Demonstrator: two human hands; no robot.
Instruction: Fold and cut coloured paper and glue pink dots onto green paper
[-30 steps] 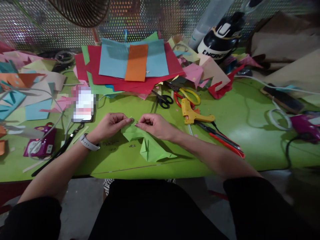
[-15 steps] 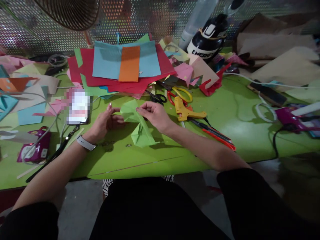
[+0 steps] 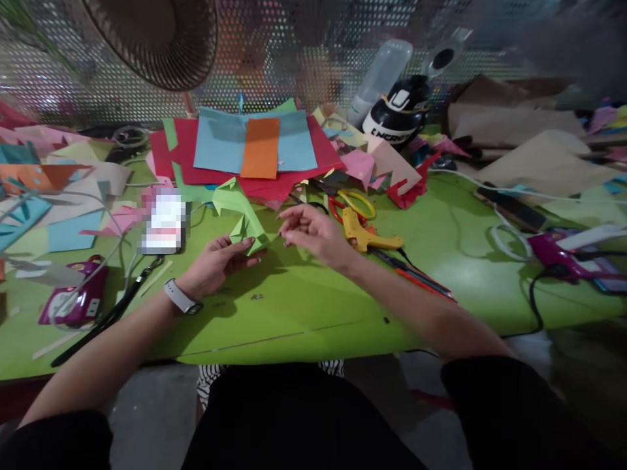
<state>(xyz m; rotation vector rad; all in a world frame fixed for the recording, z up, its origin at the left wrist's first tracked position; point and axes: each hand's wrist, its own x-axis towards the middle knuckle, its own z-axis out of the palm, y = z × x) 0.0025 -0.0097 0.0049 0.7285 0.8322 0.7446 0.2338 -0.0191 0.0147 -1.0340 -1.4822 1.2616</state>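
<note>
A folded piece of light green paper [image 3: 251, 225] is pinched at its lower end by my left hand [image 3: 218, 264], thumb on top and fingers beneath. Its upper part bends over to the left in a pointed flap. Just to the right of the paper, my right hand [image 3: 313, 234] is apart from it, fingers loosely curled and spread with nothing visible between them. Beyond that hand lie a yellow glue gun [image 3: 360, 230] and scissors with red and yellow handles [image 3: 360, 203].
Stacked coloured sheets [image 3: 210, 147] lie at the back, below a fan [image 3: 157, 39]. A phone [image 3: 164, 222] and a purple power strip [image 3: 81, 290] are on the left. A black bottle [image 3: 399, 114] stands behind. A box cutter [image 3: 416, 274] lies right of the glue gun.
My right hand has let go of the green paper and moved slightly right. My left hand now grips the paper's lower end, and the paper has turned. The view has tilted up a little.
</note>
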